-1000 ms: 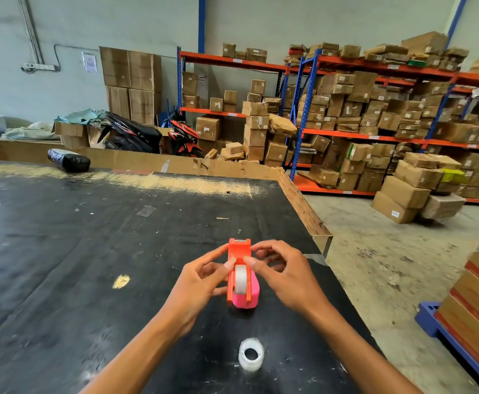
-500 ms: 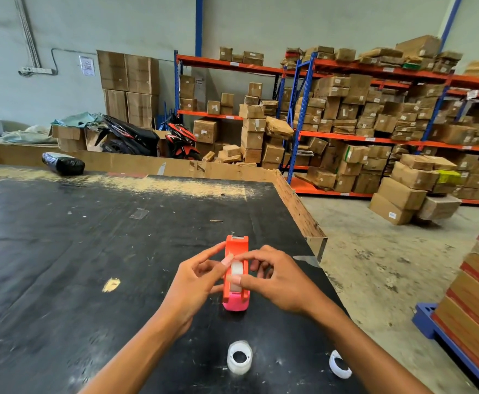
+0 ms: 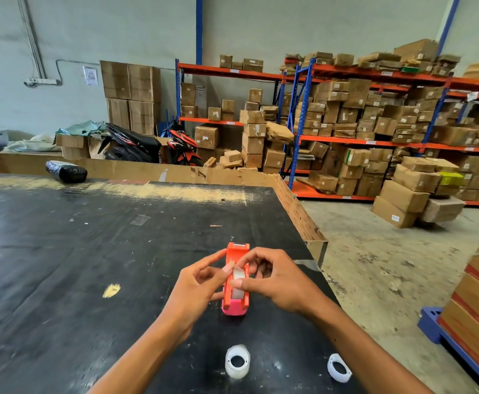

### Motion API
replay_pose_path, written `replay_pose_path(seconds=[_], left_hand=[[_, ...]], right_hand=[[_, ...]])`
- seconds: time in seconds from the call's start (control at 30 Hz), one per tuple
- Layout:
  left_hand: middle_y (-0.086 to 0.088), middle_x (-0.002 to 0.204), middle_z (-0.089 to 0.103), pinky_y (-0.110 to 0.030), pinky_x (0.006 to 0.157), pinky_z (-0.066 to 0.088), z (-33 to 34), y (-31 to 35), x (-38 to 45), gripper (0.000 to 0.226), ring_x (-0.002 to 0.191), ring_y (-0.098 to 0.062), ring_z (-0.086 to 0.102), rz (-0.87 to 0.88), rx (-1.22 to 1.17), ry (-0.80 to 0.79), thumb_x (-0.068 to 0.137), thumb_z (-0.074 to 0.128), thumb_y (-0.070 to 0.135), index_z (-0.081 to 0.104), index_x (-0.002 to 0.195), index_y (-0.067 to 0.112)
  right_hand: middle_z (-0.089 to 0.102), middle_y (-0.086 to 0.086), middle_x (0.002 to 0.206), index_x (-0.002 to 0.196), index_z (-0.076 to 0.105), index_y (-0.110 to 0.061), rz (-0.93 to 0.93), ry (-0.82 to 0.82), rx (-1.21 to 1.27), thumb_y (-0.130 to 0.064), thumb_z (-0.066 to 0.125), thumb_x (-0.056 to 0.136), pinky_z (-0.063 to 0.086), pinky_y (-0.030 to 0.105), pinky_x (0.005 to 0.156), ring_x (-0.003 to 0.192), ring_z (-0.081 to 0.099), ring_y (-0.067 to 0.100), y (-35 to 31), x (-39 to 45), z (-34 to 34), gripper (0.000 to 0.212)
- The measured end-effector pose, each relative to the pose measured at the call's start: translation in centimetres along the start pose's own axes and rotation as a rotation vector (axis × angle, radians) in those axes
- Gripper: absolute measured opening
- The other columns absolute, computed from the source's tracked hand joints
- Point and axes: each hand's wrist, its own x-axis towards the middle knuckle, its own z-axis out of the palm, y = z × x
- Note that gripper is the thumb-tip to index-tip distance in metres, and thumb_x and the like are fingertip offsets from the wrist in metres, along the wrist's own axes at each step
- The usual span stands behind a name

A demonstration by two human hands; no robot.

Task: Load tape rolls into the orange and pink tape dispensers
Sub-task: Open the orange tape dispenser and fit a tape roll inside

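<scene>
Two bare hands meet over an orange and pink tape dispenser (image 3: 235, 280) on a black worktable (image 3: 90, 265) in a warehouse. Much of the dispenser's middle is hidden behind the fingers, and only a pale strip of the tape roll (image 3: 237, 282) seated in it shows between them; whether the roll is fully home cannot be told. The left hand (image 3: 195, 291) is partly curled, its thumb and forefinger tip touching the dispenser's left side at the roll. The right hand (image 3: 278, 280) is curled closer, thumb and forefinger pinching at the roll from the right, the other fingers folded behind and partly out of sight. Both forearms are cut off by the lower edge.

Near the table's front edge lie a loose clear tape roll (image 3: 237, 362) and, well to its right, a white ring (image 3: 338, 368), both apart from the dispenser. A black wrapped bundle (image 3: 66, 172) sits at the far edge, against a cardboard rim (image 3: 175, 174). Beyond it stand a parked scooter (image 3: 135, 145) and orange-and-blue shelving (image 3: 360, 137) stacked with cartons; more cartons (image 3: 403, 200) sit on the concrete floor.

The dispenser stands on the table right of centre, its long axis running away from the wearer, the orange end farthest and the pink end nearest.
</scene>
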Motion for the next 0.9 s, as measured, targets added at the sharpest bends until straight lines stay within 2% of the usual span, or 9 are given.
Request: replay_pose_path(seconds=[0.13, 0.27, 0.4, 0.57, 0.73, 0.83, 0.9], left_hand=[[-0.019, 0.095, 0.075, -0.030, 0.074, 0.062, 0.2, 0.1, 0.1, 0.042, 0.090, -0.021, 0.075, -0.006, 0.018, -0.007, 0.085, 0.066, 0.024, 0.061, 0.126, 0.023], [-0.022, 0.096, 0.073, -0.026, 0.068, 0.061, 0.4, 0.2, 0.1, 0.041, 0.090, -0.023, 0.075, -0.021, 0.003, -0.009, 0.085, 0.067, 0.023, 0.062, 0.125, 0.023], [-0.011, 0.085, 0.077, -0.024, 0.063, 0.060, 0.4, -0.1, 0.3, 0.040, 0.083, -0.018, 0.076, -0.029, -0.002, -0.016, 0.084, 0.068, 0.020, 0.062, 0.123, 0.024], [-0.005, 0.084, 0.079, -0.027, 0.068, 0.062, 0.4, -0.2, 0.4, 0.055, 0.087, -0.019, 0.076, -0.026, -0.006, -0.037, 0.068, 0.071, 0.038, 0.063, 0.121, 0.029], [-0.013, 0.092, 0.077, -0.036, 0.078, 0.062, 0.3, -0.2, 0.6, 0.052, 0.090, -0.021, 0.075, -0.025, 0.010, -0.048, 0.074, 0.070, 0.036, 0.061, 0.125, 0.028], [-0.013, 0.090, 0.076, -0.041, 0.083, 0.061, 0.2, -0.5, 0.7, 0.046, 0.091, -0.023, 0.075, -0.028, 0.024, -0.051, 0.082, 0.069, 0.027, 0.060, 0.127, 0.024], [-0.006, 0.082, 0.077, -0.038, 0.082, 0.061, 0.1, -0.6, 0.6, 0.046, 0.090, -0.021, 0.075, -0.030, 0.033, -0.054, 0.082, 0.070, 0.027, 0.060, 0.127, 0.024]], right_hand=[[0.058, -0.003, 0.078, 0.084, 0.069, -0.014, -0.060, 0.061, -0.042, -0.021, 0.074, 0.079, 0.042, 0.016, 0.061, 0.066, 0.048, 0.004, -0.2, 0.0, 0.1, 0.010], [0.063, 0.000, 0.085, 0.081, 0.067, -0.014, -0.120, 0.099, -0.148, -0.020, 0.071, 0.081, 0.040, 0.014, 0.061, 0.069, 0.051, 0.003, -0.3, -0.1, 0.1, 0.008], [0.056, -0.011, 0.066, 0.079, 0.065, -0.015, -0.137, 0.065, -0.166, -0.017, 0.071, 0.080, 0.038, 0.010, 0.054, 0.059, 0.050, -0.002, -0.5, -0.2, 0.2, 0.006], [0.061, -0.009, 0.070, 0.078, 0.065, -0.018, -0.091, 0.060, -0.058, -0.014, 0.075, 0.077, 0.044, 0.011, 0.057, 0.060, 0.052, -0.002, -0.7, 0.1, -0.3, 0.011], [0.062, -0.007, 0.075, 0.089, 0.069, -0.016, -0.027, -0.006, -0.037, -0.008, 0.072, 0.078, 0.047, 0.016, 0.064, 0.067, 0.056, 0.001, -0.8, 0.4, -0.4, 0.014], [0.062, -0.008, 0.071, 0.083, 0.074, -0.025, 0.000, -0.051, -0.064, -0.009, 0.070, 0.080, 0.045, 0.014, 0.061, 0.062, 0.055, -0.001, -1.0, 0.4, -0.5, 0.017], [0.061, -0.011, 0.069, 0.072, 0.072, -0.035, 0.000, -0.053, -0.123, -0.012, 0.071, 0.079, 0.043, 0.012, 0.058, 0.058, 0.054, -0.004, -1.1, 0.4, -0.6, 0.023]])
